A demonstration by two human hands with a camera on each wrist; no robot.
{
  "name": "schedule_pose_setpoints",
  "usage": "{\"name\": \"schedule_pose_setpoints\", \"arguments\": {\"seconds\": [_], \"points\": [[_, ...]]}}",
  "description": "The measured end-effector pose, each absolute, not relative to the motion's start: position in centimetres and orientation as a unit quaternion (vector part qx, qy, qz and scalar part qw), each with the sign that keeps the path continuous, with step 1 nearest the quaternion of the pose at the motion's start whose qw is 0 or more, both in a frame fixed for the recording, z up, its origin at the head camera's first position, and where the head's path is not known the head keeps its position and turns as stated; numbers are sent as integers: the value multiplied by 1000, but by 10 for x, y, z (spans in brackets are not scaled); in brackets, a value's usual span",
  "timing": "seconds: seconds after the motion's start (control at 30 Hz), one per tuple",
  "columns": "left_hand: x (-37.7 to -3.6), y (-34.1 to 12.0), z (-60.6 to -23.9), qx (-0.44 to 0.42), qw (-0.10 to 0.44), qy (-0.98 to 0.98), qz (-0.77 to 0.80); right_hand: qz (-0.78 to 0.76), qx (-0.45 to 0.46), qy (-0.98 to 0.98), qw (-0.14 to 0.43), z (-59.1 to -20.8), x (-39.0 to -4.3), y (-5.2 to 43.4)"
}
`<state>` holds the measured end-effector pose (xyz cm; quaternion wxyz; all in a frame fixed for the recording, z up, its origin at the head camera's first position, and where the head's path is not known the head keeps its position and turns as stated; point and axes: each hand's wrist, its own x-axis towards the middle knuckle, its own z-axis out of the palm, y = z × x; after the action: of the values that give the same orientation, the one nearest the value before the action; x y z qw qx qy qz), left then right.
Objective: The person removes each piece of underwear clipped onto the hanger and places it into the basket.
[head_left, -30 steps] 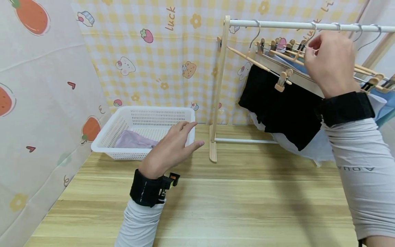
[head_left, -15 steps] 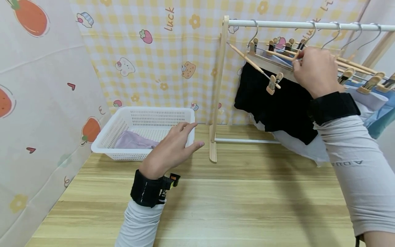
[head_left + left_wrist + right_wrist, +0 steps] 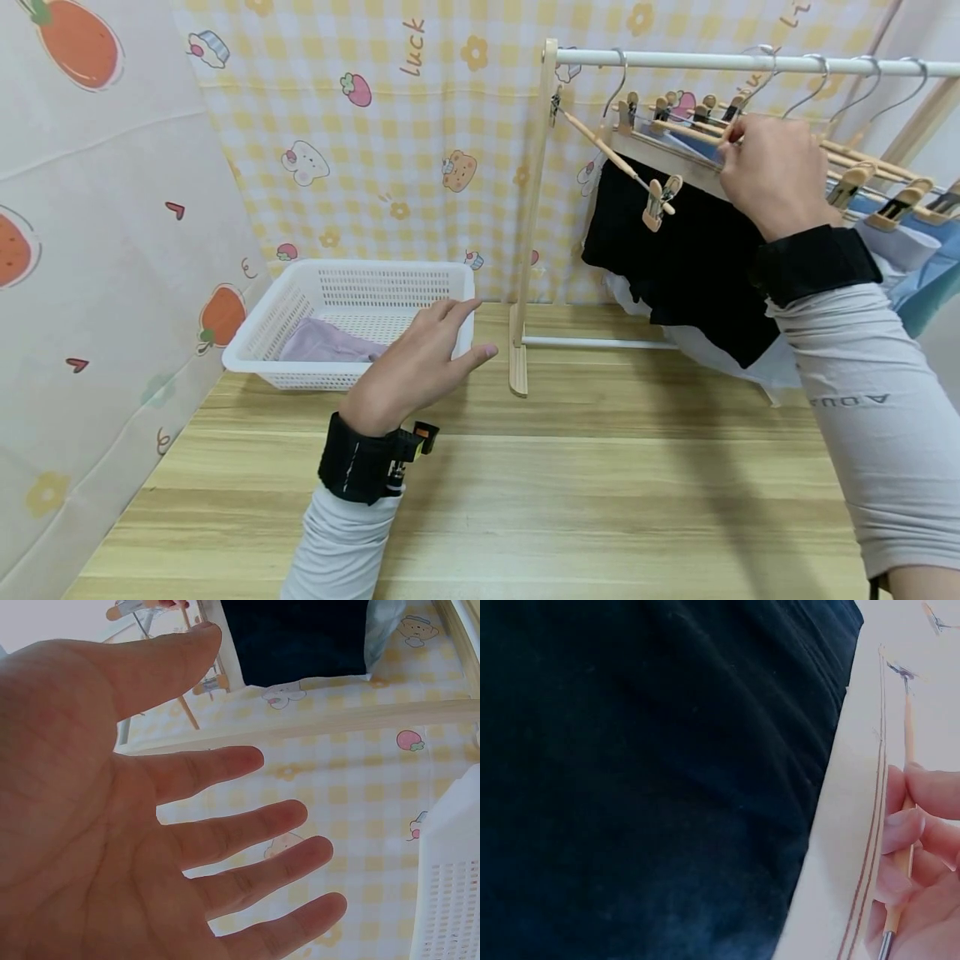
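At the clothes rack, my right hand [image 3: 780,171] grips the wooden bar of a clip hanger [image 3: 909,727], fingers curled round it. Black shorts [image 3: 682,250] with a wide beige waistband [image 3: 855,802] hang from this hanger, whose hook [image 3: 767,58] is at the white rail [image 3: 690,60]. My left hand [image 3: 412,358] hovers before the basket's right front corner, holding nothing; its fingers are spread and straight in the left wrist view. A lilac cloth [image 3: 326,340] lies inside the white basket [image 3: 300,367].
Left of the shorts, a bare clip hanger [image 3: 607,154] hangs angled toward me from the rail. Further right are several hangers with blue and white clothes [image 3: 907,246]. The rack's wooden post [image 3: 531,200] stands right of the basket on the wooden table [image 3: 480,500].
My right hand has come down and left from near the hook to the hanger's bar. The black shorts have swung a little. My left hand stays still.
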<state>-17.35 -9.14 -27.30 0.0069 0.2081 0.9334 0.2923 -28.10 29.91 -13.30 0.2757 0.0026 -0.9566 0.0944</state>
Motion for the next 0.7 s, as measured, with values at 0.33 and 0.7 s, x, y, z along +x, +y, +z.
{"name": "schedule_pose_setpoints", "arguments": {"seconds": [0.33, 0.7], "points": [[-174, -91, -272, 207, 12, 935, 288, 104, 8, -945, 310, -124, -266, 297], [-172, -92, -271, 204, 14, 935, 290, 88, 36, -947, 306, -145, -241, 290]]}}
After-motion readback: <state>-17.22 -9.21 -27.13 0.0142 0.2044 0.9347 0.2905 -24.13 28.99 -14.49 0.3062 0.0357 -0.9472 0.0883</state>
